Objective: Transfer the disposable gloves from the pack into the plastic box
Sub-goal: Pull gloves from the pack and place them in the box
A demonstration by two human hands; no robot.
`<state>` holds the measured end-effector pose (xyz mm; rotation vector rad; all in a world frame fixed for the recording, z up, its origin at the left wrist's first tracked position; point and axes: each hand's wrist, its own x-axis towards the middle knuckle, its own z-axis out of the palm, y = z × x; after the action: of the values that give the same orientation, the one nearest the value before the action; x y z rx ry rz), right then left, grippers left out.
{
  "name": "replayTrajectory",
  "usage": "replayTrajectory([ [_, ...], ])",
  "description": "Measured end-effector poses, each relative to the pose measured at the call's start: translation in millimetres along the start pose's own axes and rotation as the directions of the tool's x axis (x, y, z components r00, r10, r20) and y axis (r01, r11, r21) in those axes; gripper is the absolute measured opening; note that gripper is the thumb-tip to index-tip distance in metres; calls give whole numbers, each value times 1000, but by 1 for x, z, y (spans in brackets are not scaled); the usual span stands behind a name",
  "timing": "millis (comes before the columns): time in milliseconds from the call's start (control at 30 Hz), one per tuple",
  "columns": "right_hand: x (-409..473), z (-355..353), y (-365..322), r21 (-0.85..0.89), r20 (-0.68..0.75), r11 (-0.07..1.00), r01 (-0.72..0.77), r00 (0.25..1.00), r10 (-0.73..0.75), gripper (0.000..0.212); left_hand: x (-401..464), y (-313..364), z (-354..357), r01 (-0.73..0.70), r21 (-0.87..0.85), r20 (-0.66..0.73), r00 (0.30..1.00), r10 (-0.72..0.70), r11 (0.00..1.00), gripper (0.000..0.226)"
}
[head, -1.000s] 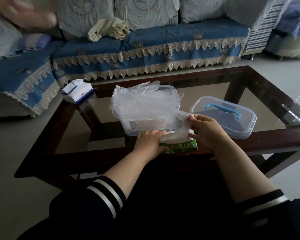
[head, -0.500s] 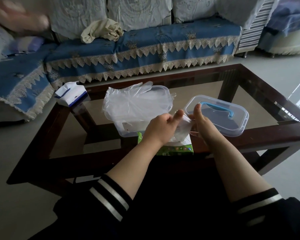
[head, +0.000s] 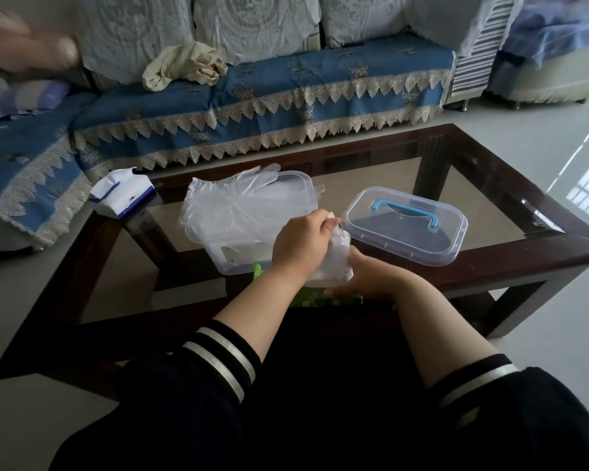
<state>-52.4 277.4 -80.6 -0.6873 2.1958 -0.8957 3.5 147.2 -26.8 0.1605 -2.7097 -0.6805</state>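
While the pack is being steadied, another glove is being drawn out.

A clear glove (head: 335, 256) is being pinched in the curled fingers of the left hand (head: 299, 244), just above the green pack (head: 327, 299), which is being held down at the table (head: 490, 263) edge by the right hand (head: 367, 277); its fingers are hidden, so their state cannot be told. Earlier gloves (head: 231, 209) are being left draped over the plastic box (head: 238, 263), beside its lid (head: 405, 226). By judgement, a slow, straight pull is being called for, and the pile is best pressed inside.
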Motion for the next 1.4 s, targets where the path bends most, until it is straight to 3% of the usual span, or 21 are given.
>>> replayTrajectory([
  [167, 17, 14, -1, -281, -135, 956, -83, 990, 47, 95, 1, 5, -12, -139, 95, 1, 990, 140, 986, 28],
  [267, 15, 14, -4, -279, -148, 955, -103, 987, 63, 89, -1, 5, -21, -223, 153, -8, 974, 227, 963, 29],
  [434, 15, 15, -4, -282, -159, 950, -132, 983, 90, 92, -2, 8, -54, -252, 73, -48, 965, 256, 965, 44],
  [667, 20, 21, -3, -340, -184, 929, -143, 979, 84, 102, 24, 4, -139, -348, -13, -165, 925, 341, 937, 16],
  [734, 19, 22, -4, -328, -189, 934, -139, 979, 79, 108, 33, -13, -151, -317, -91, -176, 938, 298, 944, 15],
  [867, 18, 21, -5, -330, -163, 934, -138, 983, 87, 107, 48, -51, -152, -149, -239, -162, 980, 112, 960, 39],
  [1067, 16, 17, -9, -297, -129, 946, -128, 987, 93, 103, 69, -107, -139, 152, -264, -26, 986, -165, 953, 29],
  [1134, 17, 18, -12, -287, -151, 949, -133, 984, 92, 92, 72, -120, -137, 214, -271, 46, 977, -210, 939, 41],
  [1234, 18, 22, -20, -349, -224, 926, -142, 972, 64, 75, 74, -132, -131, 267, -129, 128, 959, -251, 955, 67],
  [1401, 25, 32, -29, -423, -209, 901, -98, 978, 9, 70, 74, -148, -119, 304, 76, 136, 940, -312, 950, 82],
])
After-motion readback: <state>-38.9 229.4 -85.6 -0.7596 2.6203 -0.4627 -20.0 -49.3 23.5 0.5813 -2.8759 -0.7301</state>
